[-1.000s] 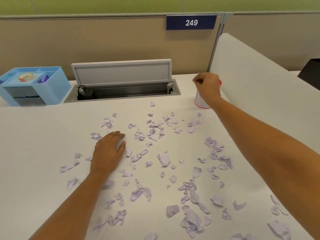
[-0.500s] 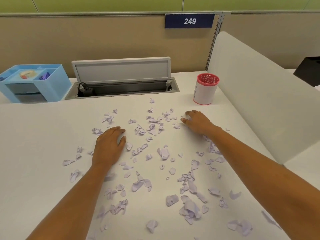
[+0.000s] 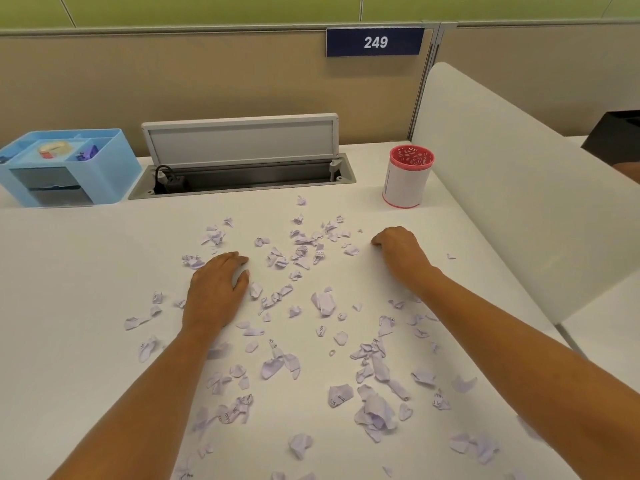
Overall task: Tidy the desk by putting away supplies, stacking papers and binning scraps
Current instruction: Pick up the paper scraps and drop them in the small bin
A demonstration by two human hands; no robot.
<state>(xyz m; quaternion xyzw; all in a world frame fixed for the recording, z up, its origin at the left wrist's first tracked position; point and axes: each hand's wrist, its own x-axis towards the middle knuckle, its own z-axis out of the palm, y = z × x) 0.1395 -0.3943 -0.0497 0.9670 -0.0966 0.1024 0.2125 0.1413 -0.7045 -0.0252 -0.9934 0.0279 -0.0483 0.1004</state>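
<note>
left hand (image 3: 216, 289) flat, fingers straight; right hand (image 3: 398, 251) curled, hold unclear: rake centre scraps (image 3: 323, 301) into one pile for upper-right pink cup (image 3: 406, 183).

Torn lilac paper scraps (image 3: 322, 303) lie crumpled and scattered all across the white desk (image 3: 69, 306), while the pink-rimmed white bin (image 3: 403, 183) stands upright back right, just beyond them.

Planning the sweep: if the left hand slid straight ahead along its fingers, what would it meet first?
Probably a small scrap just ahead of the left hand; past that, the open cable tray.
</note>
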